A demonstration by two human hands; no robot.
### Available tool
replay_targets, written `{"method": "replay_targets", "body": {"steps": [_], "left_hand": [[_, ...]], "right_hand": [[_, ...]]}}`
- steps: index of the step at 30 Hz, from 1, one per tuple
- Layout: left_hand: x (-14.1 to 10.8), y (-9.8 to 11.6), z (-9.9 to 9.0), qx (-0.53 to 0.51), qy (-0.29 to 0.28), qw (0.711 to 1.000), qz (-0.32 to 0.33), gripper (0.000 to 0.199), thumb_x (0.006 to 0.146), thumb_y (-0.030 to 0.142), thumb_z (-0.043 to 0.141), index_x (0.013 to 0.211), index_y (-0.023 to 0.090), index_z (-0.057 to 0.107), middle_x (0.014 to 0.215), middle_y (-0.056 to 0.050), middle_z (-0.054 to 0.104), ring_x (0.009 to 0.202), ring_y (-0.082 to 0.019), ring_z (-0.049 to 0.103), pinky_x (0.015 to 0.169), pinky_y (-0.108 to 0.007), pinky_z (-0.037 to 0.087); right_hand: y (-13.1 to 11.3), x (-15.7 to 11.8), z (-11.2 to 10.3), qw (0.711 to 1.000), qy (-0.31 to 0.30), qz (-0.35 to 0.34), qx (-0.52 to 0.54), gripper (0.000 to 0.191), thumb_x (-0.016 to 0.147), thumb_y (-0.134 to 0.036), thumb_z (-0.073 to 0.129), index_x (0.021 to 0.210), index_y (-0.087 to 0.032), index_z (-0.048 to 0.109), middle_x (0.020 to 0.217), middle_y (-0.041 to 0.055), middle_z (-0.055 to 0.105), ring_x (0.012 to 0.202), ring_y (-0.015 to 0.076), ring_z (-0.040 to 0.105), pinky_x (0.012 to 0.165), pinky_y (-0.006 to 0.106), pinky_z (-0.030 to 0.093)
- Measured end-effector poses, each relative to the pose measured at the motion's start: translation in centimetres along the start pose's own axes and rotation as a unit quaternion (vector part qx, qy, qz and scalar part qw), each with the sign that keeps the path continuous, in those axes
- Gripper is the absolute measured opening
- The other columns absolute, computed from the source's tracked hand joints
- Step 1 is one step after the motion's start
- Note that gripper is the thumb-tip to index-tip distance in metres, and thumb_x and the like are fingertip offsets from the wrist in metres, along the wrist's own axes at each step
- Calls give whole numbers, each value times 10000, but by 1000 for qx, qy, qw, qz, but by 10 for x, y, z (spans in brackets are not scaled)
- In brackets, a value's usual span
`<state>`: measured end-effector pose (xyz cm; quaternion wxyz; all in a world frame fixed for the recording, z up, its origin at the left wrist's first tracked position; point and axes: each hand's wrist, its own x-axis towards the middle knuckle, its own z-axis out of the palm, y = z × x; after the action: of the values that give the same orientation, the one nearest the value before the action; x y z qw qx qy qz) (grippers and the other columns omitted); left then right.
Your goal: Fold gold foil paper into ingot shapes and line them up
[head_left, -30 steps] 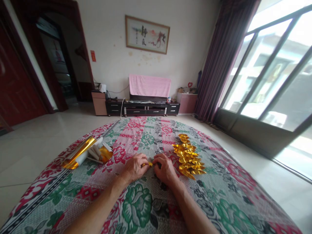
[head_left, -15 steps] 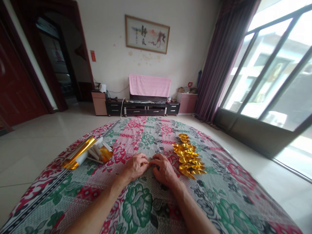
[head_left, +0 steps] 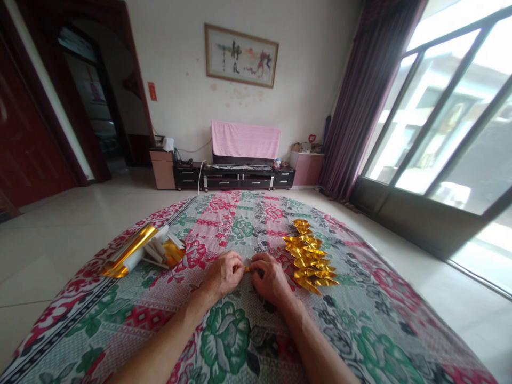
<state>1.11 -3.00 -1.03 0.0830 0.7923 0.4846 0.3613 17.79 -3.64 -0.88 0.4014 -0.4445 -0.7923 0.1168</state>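
Observation:
Between my two hands, a small piece of gold foil paper (head_left: 247, 269) shows at the fingertips, mostly hidden by the fingers. My left hand (head_left: 226, 273) pinches its left end, thumb and fingers pressed together. My right hand (head_left: 269, 276) is closed on its right end with the fingers curled. Both hands rest low over the patterned tablecloth (head_left: 226, 333). To the right of my right hand lies a row of folded gold foil pieces (head_left: 308, 256) with pointed ends, overlapping one another.
On the left of the table lie a gold foil roll (head_left: 134, 248) and a pile of pale paper strips (head_left: 158, 250) with more gold foil. Beyond the table stands a low black cabinet (head_left: 240, 178), with a pink cloth (head_left: 246, 140) draped over something on top.
My hands have moved slightly apart, and a little more of the gold foil shows between the fingertips. The pieces on the table lie as before.

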Motion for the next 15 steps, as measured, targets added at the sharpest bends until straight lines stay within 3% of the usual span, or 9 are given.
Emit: {"method": "replay_targets", "body": {"steps": [15], "left_hand": [[-1,4,3,46,24,999,4,133,741,94,486,651,179,535,783,-38,554,770,-149,549,686,-256,427]], "right_hand": [[-1,0,1,1000,7,6,0,225,641,-65,502,700,-189,680,916,53,633,866,166,585,819,288,454]]}}
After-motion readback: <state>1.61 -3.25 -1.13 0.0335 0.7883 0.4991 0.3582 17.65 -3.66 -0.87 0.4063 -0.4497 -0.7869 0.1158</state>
